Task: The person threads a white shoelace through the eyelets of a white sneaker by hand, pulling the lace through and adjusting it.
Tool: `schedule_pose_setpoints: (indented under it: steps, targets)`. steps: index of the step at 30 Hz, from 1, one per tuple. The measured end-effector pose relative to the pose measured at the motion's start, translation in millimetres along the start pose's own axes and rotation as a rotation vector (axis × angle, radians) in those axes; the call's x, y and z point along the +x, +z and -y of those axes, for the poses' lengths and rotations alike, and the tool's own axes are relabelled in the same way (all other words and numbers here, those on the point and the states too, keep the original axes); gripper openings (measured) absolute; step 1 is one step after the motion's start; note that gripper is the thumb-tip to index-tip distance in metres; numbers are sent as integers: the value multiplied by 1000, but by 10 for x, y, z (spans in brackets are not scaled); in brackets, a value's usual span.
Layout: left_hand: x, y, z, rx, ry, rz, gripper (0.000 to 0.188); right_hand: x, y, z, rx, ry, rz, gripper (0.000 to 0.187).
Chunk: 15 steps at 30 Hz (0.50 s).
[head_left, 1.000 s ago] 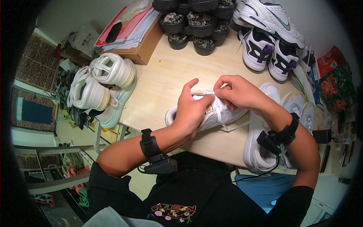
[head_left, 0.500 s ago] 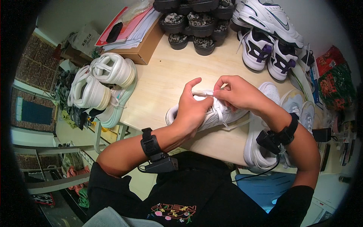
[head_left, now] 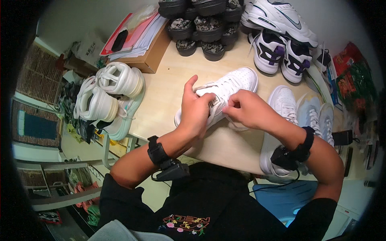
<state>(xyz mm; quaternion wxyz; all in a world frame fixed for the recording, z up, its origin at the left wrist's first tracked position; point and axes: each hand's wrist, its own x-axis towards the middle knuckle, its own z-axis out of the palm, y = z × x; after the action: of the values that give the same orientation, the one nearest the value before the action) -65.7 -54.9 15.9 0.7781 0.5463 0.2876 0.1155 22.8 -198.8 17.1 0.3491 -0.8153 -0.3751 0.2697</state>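
A white sneaker [head_left: 243, 79] lies across the table in front of me, its toe turned to the far right. My left hand [head_left: 194, 110] is closed round its ankle opening and tongue, with the thumb pressed by the top of the lacing and the index finger raised. Over the near side of the shoe, my right hand [head_left: 250, 107] has its fingers curled together in a pinch at the shoelace [head_left: 225, 89]. The fingertips partly hide what they grip. Some loose lace hangs beneath the right hand.
To the right stand more white sneakers [head_left: 282, 105]. White-and-black sneakers [head_left: 268, 54] are stacked at the far right, dark patterned shoes [head_left: 209, 30] at the back. Off-white sneakers [head_left: 120, 82] sit left, near a cardboard box [head_left: 155, 54] with papers. The table's front edge [head_left: 225, 162] is close to me.
The sneaker has swung round, its toe moving away from me and coming into sight. My right hand has moved from the tongue's far side to the near side of the lacing.
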Motion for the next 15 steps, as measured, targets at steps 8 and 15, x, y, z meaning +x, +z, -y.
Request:
schedule_pose_setpoints:
  steps: [8, 15]
  targets:
    - [39, -95, -4, -48, 85, 51, 77, 7, -64, 143, 448, 183, 122, 22]
    - [68, -120, -31, 239, 202, 255, 105, -135, -184, 317, 825, 425, 220, 18]
